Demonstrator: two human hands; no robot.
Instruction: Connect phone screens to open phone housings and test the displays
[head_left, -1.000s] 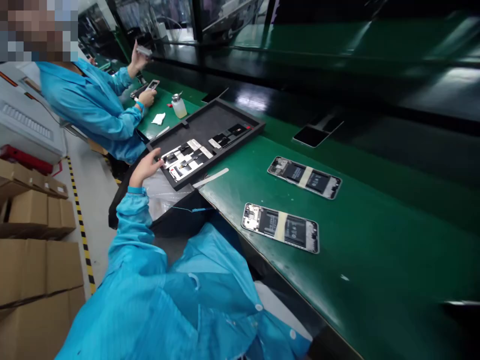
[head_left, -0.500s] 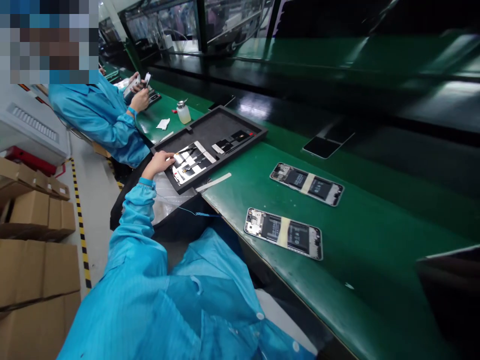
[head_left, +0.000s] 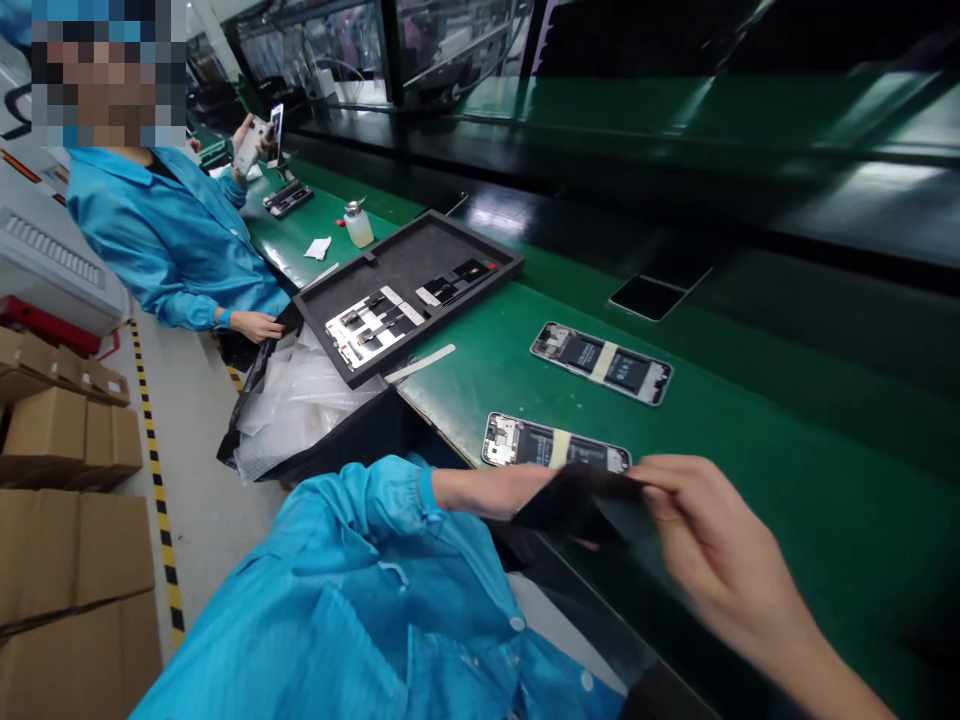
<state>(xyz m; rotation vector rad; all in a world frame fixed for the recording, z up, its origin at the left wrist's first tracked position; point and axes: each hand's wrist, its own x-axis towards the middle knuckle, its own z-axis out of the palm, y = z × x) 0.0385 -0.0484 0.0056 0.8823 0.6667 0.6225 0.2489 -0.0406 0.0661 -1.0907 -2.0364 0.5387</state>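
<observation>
My right hand (head_left: pixel 705 530) pinches the right edge of a dark, thin panel (head_left: pixel 577 505), blurred by motion. Behind that panel is my left hand (head_left: pixel 499 490), its fingers mostly hidden, so its grip cannot be made out. Just beyond the hands lies an opened phone (head_left: pixel 517 440) with a pale tape strip across it, partly covered by the panel. A second opened phone (head_left: pixel 589 360), also taped, rests farther back on the green table (head_left: pixel 480 350). Farther left, a black foam tray (head_left: pixel 405 250) holds several flat parts with white strips.
A bag of clear plastic film (head_left: pixel 292 400) hangs at the table's edge. A bottle (head_left: pixel 358 225) and white tissue (head_left: pixel 318 248) are beyond the tray. At the left, a person in blue (head_left: pixel 172 240) holds a phone part. A dark panel (head_left: pixel 649 297) lies at the back.
My left hand has left the foam tray and come right, in front of the nearer phone. My right hand has come into view with the dark panel. The other person's one arm has lowered.
</observation>
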